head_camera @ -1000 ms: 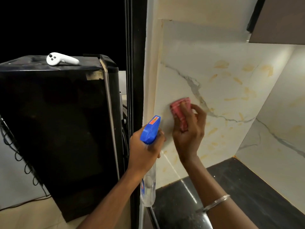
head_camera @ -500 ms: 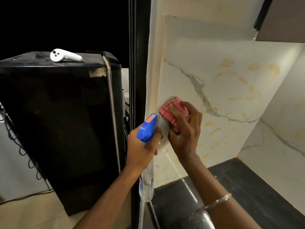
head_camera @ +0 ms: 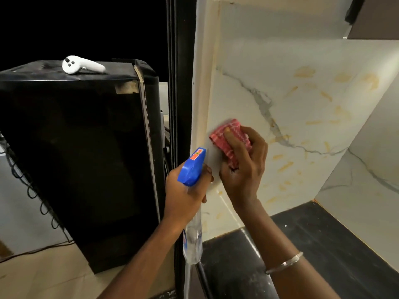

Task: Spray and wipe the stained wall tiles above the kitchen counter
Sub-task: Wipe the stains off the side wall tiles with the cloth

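Left hand [head_camera: 185,197] raised from lower frame, fingers wrapped round neck of spray bottle [head_camera: 192,214], blue nozzle aimed up at wall. Right hand [head_camera: 244,169] beside it, wrist bent back, fingers flat on red cloth [head_camera: 228,139] pressed against stained tile [head_camera: 302,108] near its left edge, above dark counter [head_camera: 323,244].

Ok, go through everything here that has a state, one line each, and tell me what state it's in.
Left hand: closed around the spray bottle.
Spray bottle: held upright, nozzle toward the tile.
Right hand: pressing the cloth to the wall.
Red cloth: bunched, flat against the tile.
Wall tile: yellow stains still on it.
White controller: lying on the black appliance.
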